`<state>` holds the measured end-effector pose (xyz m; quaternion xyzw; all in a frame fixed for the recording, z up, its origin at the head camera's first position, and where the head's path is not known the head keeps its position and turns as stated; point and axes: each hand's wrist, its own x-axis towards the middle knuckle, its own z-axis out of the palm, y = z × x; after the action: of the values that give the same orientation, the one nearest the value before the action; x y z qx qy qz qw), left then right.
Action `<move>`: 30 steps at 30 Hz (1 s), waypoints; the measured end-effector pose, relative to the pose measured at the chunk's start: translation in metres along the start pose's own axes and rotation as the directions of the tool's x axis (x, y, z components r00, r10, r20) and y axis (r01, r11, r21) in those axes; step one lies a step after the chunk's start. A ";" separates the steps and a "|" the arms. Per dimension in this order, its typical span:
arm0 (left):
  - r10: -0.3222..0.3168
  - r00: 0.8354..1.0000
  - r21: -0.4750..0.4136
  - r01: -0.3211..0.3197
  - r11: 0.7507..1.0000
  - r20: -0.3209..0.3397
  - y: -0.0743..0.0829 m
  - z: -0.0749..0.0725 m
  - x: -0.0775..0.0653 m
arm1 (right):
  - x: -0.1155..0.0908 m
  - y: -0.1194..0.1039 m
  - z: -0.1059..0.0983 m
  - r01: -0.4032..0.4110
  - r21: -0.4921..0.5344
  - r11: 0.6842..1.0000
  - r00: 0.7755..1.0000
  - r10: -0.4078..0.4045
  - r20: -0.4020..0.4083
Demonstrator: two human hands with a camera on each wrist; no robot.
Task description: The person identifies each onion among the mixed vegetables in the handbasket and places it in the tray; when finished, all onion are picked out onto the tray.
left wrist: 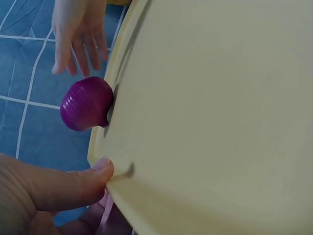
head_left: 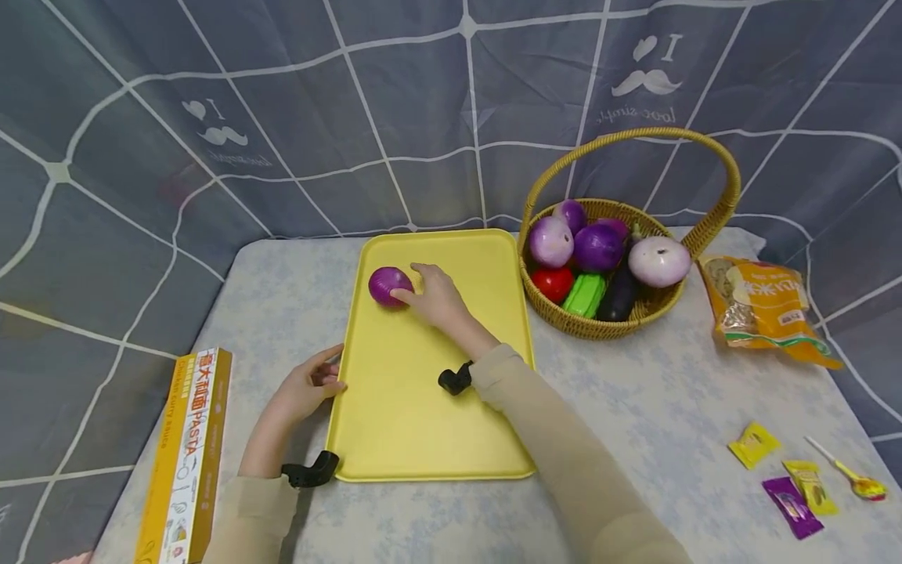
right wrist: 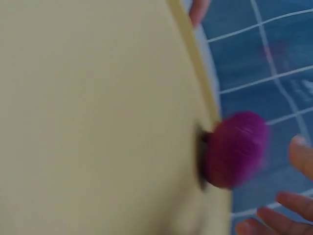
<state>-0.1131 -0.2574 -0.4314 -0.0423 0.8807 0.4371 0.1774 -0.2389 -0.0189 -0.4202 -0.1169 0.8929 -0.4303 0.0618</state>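
Right hand (head_left: 438,298), fingers spread, just beside purple onion (head_left: 388,286) on yellow tray (head_left: 430,423); left hand (head_left: 304,389) pinches tray edge; wicker basket (head_left: 588,327) stands beside tray.

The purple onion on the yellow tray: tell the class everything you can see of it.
The purple onion is rounded and glossy, with fine streaks and a short stub at one end. It looks whole; real or toy, I cannot tell. It rests on the yellow tray, towards the far left corner, stub low. The right hand is close but not touching.
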 end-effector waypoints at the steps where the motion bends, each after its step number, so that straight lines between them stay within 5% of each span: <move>1: -0.001 1.000 0.003 0.001 1.000 -0.003 0.000 -0.002 -0.001 | -0.006 -0.002 -0.010 0.021 0.007 1.000 1.000 -0.020 -0.020; 6: 0.003 1.000 0.031 -0.003 1.000 0.006 -0.003 -0.009 -0.008 | -0.046 0.008 -0.070 0.157 0.036 0.987 0.968 -0.146 -0.206; 10: 0.008 1.000 0.064 -0.008 0.998 0.002 -0.001 -0.011 -0.011 | -0.079 0.034 -0.120 0.189 -0.056 0.980 0.894 -0.195 -0.404; 15: 0.019 0.999 0.117 -0.015 0.993 -0.028 0.005 -0.008 -0.009 | -0.108 0.079 -0.172 0.081 -0.221 0.972 0.778 -0.201 -0.596; 18: 0.020 0.999 0.106 -0.016 0.994 -0.036 0.006 -0.006 -0.006 | -0.119 0.100 -0.195 -0.042 -0.225 0.974 0.745 -0.119 -0.657; 24: 0.026 0.999 0.031 -0.025 0.999 -0.025 0.001 -0.004 0.000 | -0.132 0.121 -0.217 -0.235 -0.131 0.963 0.755 0.095 -0.648; 30: 0.040 0.999 -0.061 -0.040 0.997 -0.010 0.001 0.003 0.005 | -0.131 0.132 -0.220 -0.309 -0.183 0.933 0.782 0.140 -0.608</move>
<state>-0.1166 -0.2540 -0.4345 -0.0321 0.8685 0.4669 0.1633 -0.1794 0.2609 -0.3853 0.1221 0.9261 -0.3073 -0.1816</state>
